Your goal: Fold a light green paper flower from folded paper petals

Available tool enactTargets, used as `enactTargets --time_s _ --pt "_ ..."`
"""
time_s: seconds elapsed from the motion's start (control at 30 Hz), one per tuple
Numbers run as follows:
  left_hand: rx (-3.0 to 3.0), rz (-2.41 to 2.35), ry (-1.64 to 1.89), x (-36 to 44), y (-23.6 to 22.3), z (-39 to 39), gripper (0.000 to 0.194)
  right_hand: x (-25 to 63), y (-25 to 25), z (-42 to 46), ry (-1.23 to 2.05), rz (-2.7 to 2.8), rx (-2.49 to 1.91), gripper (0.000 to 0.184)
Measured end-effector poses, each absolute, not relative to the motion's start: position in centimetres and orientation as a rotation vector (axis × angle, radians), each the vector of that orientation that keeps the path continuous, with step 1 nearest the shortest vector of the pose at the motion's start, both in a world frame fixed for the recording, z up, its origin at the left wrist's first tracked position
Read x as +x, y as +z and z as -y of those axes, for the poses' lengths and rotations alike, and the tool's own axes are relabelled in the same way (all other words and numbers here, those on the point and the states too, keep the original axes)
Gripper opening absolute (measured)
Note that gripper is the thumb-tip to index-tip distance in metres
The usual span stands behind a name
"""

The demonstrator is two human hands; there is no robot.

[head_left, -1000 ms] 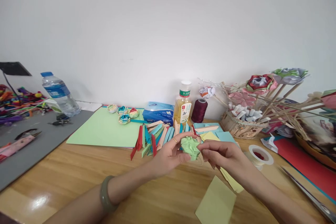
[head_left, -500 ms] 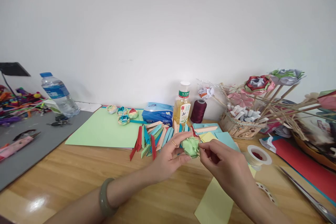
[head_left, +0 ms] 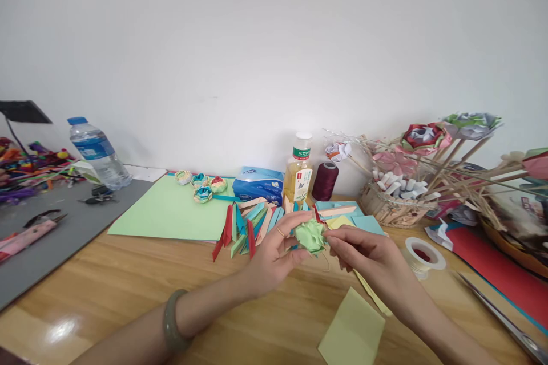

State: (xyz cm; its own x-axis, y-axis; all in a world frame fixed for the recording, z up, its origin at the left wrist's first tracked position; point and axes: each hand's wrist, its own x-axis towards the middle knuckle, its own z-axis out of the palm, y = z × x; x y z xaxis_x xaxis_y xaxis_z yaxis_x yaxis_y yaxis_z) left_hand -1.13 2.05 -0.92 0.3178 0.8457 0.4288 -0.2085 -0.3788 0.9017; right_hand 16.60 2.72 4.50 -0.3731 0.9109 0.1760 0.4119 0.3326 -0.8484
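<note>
A light green paper flower (head_left: 310, 237) is held up over the wooden table. My left hand (head_left: 278, 254), with a ring on one finger, grips it from the left between thumb and fingers. At its right edge, my right hand (head_left: 363, 248) pinches a petal edge with thumb and forefinger closed. A thin loop of thread hangs below the flower. Behind the left hand lies a pile of folded paper strips (head_left: 250, 225) in red, blue, green and peach. Yellow paper (head_left: 353, 328) rests on the table below the right hand.
At the back stand a tissue pack (head_left: 258, 184), a drink bottle (head_left: 299, 171) and a maroon thread spool (head_left: 325, 181). Small paper flowers (head_left: 202, 194) sit on green paper (head_left: 166, 214). To the right are a tape roll (head_left: 423, 256), scissors (head_left: 500, 311) and a basket (head_left: 394, 208).
My right hand has turned and shifted slightly right at the flower's edge. More yellow paper shows beneath it. The left hand keeps its hold, and the view has moved a little.
</note>
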Motion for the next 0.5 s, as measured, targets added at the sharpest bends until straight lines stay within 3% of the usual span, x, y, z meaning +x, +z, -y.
enactTargets --time_s 0.2,0.5 --pt "1.522 -0.564 1.269 -1.15 -0.79 -1.97 0.045 16.65 4.41 -3.0 1.136 1.866 -1.194 0.025" --pt "1.564 -0.589 1.263 -1.06 -1.07 -1.86 0.047 16.22 4.36 -2.33 0.648 2.061 -1.131 0.021"
